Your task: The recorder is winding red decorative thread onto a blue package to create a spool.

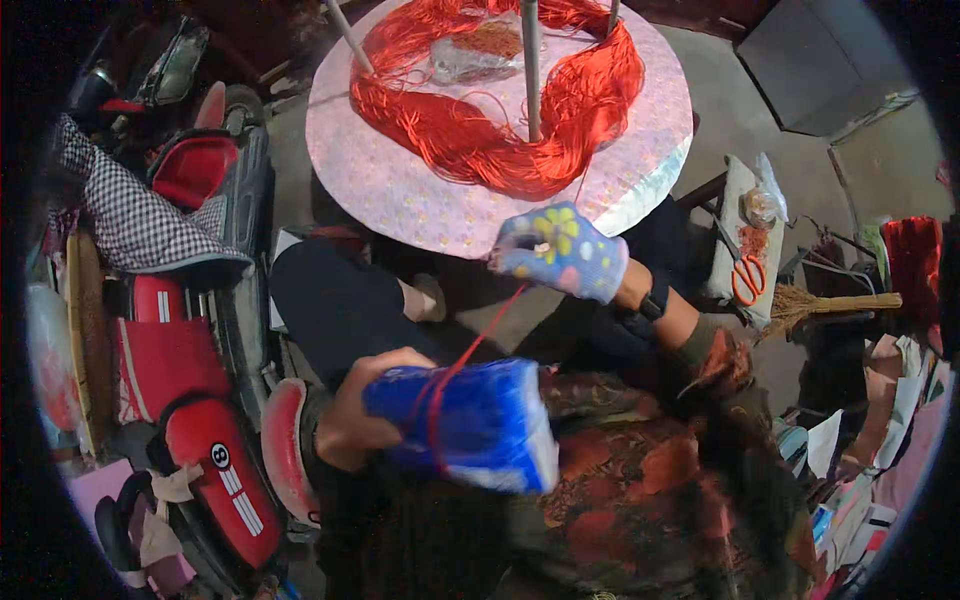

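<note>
My bare left hand (365, 408) grips one end of a blue package (500, 415), held tilted over my lap. Several turns of red cord (437, 410) are wound about its middle. From there a single strand (492, 328) runs taut up to my right hand (570, 250), which wears a light blue glove with flower prints. Its fingers are curled and pinched together on the cord. Beyond that hand, a big loose skein of red cord (450, 135) lies in a ring around grey rods (533, 80) on a round table with a pink floral cover (335, 165).
A clear plastic bag with reddish bits (478, 55) lies inside the ring. Orange-handled scissors (748, 282) rest on a pale seat at right, near a straw broom (840, 302). A red scooter (215, 470) and checked cloth (150, 215) fill the left side; papers (880, 470) pile up lower right.
</note>
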The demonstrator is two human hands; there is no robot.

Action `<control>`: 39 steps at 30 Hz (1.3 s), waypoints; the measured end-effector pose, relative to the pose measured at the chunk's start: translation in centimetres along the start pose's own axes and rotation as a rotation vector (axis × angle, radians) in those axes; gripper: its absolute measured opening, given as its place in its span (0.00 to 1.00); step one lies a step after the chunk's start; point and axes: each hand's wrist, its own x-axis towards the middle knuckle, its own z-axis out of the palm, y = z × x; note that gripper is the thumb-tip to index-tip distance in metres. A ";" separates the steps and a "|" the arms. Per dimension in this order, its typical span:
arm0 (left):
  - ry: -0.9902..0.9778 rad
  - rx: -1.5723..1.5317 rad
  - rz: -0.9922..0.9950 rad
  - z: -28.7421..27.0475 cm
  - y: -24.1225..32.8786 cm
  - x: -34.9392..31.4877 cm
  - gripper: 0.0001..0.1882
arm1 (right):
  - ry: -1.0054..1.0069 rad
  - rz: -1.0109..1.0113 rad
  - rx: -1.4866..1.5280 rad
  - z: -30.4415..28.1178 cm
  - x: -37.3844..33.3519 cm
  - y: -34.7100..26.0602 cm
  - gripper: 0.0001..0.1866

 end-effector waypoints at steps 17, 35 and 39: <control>0.820 -0.483 0.726 2.4 1.6 1.8 0.29 | -0.192 0.085 -0.121 1.0 -5.0 -1.6 0.09; 0.685 -0.480 0.440 1.9 1.3 1.1 0.37 | -0.274 0.172 0.012 1.7 -4.5 -1.8 0.07; 0.864 0.773 0.175 1.5 0.8 2.8 0.30 | -0.274 -0.062 0.220 0.1 -4.0 -4.6 0.08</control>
